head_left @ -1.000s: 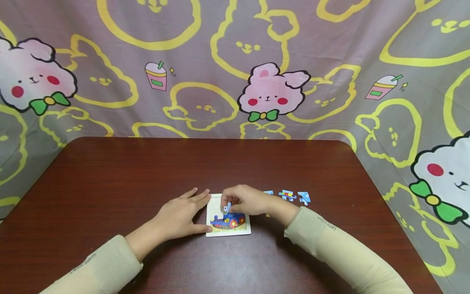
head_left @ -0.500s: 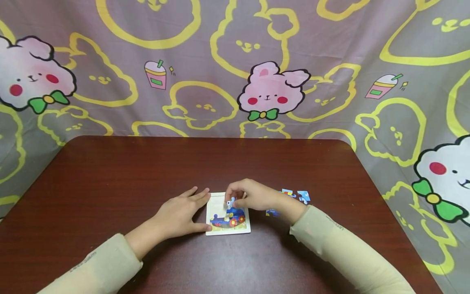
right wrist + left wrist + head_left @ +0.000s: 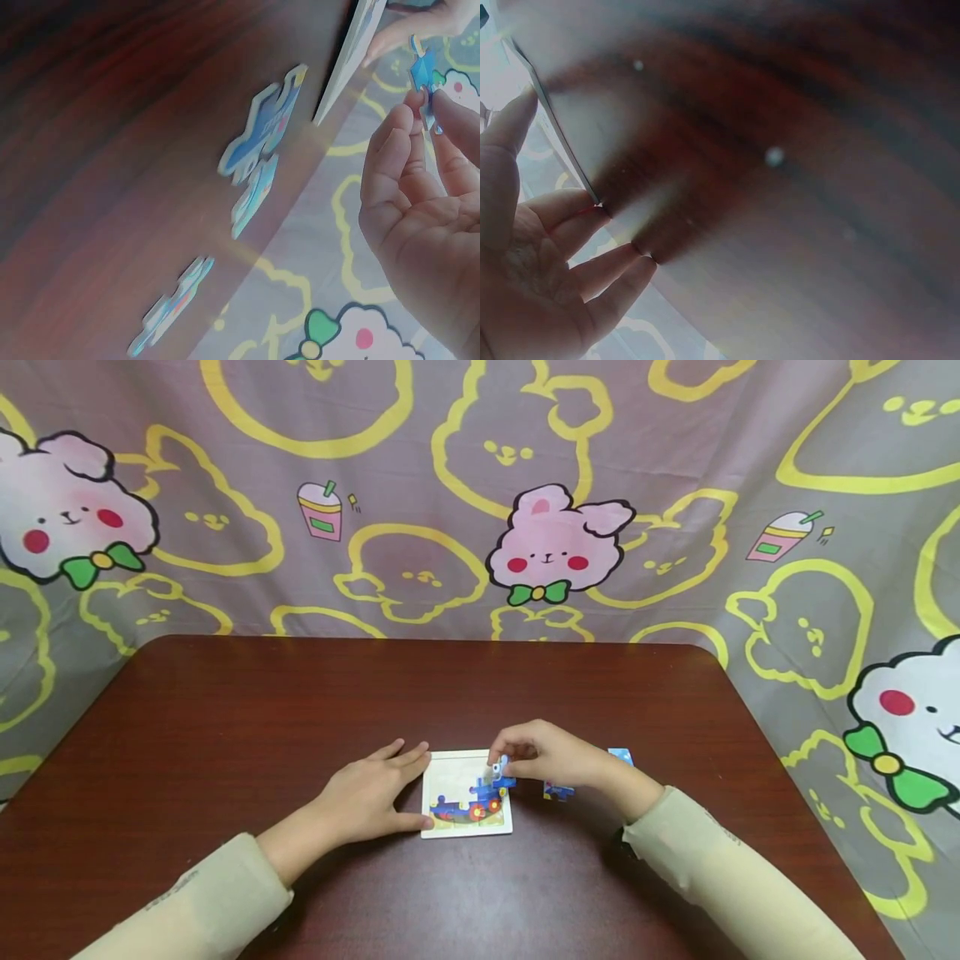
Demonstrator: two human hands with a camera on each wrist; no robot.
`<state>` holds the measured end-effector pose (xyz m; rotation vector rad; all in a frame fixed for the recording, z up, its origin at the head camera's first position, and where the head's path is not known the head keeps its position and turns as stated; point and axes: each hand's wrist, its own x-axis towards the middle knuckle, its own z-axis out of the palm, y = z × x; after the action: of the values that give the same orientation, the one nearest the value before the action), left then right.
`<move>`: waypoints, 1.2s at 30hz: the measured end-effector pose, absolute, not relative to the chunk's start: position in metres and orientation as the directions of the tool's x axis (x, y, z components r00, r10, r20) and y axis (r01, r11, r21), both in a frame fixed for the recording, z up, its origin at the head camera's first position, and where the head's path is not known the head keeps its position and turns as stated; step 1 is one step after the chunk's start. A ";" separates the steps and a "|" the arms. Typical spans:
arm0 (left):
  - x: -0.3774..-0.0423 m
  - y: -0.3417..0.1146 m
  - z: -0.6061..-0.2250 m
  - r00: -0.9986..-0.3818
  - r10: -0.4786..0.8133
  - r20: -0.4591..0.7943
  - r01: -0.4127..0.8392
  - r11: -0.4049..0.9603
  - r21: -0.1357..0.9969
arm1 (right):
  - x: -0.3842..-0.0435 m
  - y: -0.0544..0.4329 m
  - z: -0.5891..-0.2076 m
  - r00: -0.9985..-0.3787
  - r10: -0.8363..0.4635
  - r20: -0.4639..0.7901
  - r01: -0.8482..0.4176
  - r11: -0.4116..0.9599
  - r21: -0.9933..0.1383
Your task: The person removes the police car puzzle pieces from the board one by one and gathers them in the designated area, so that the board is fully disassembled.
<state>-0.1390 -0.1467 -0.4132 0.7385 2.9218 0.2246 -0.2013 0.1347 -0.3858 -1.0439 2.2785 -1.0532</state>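
A square puzzle tray (image 3: 468,835) with a pale rim lies on the table. Joined pieces in its lower part show a blue train (image 3: 457,810) with red wheels, while the upper left part shows bare backing. My left hand (image 3: 375,797) is spread at the tray's left side, thumb at the near corner and fingertips at the far one; the left wrist view shows these fingers along the tray edge (image 3: 564,146). My right hand (image 3: 551,756) pinches a blue jigsaw piece (image 3: 422,71) between thumb and fingers, over the tray's right side.
Right of the tray lie loose jigsaw pieces: a dark blue one (image 3: 558,792) and a light blue one (image 3: 621,755) partly behind my right forearm. From the right wrist, another piece (image 3: 172,304) shows apart from the others. A patterned curtain (image 3: 420,568) hangs behind the table.
My right hand has carried the pinched jigsaw piece from over the tray's middle to its right side. The left hand stays at the tray's left edge.
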 end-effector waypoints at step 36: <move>-0.139 -0.146 -0.411 -0.876 0.475 -0.084 0.456 0.872 0.180 | -0.189 0.236 -0.390 -0.729 -0.683 -0.045 -0.434 0.513 -0.740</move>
<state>-0.1387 -0.1462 -0.4113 0.7283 2.9168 0.2339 -0.1890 0.2361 -0.3899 -0.9307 2.4274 -1.0499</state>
